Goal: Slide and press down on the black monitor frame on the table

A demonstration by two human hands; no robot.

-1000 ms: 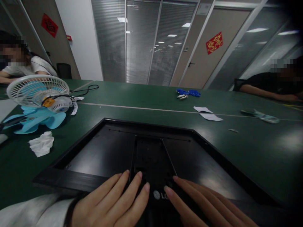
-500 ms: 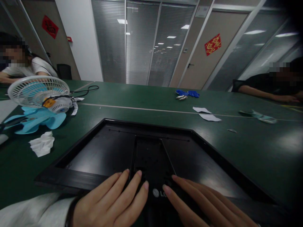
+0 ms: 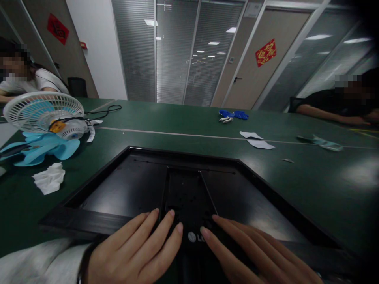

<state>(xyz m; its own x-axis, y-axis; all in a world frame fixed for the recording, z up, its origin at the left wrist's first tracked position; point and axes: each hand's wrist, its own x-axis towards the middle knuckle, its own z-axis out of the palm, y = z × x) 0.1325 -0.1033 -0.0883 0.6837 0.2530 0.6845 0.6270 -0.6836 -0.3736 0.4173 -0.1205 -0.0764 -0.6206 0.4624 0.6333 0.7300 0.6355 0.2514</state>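
Observation:
A black plastic shell with an LG logo, looking like a monitor's back cover (image 3: 130, 183), lies in front of me with its raised rim facing up. My left hand (image 3: 133, 248) rests on its near edge, left of the logo, fingers stretched forward. On the other side of the logo, my right hand (image 3: 248, 248) lies on the same edge with fingers extended. Both hands are open; the right thumb is out of sight. Below the logo a dark part runs toward me, too dim to make out.
The green table (image 3: 166, 118) carries a fan (image 3: 47, 114), blue fan blades (image 3: 50, 150) and a crumpled tissue (image 3: 49, 178) at left. Blue gloves (image 3: 233, 114), paper scraps (image 3: 257, 141) and a greenish strip (image 3: 325, 143) lie beyond the cover. Two people sit at the far sides.
The view has shifted slightly, so everything appears a little further left and up. Both hands keep their place on the cover.

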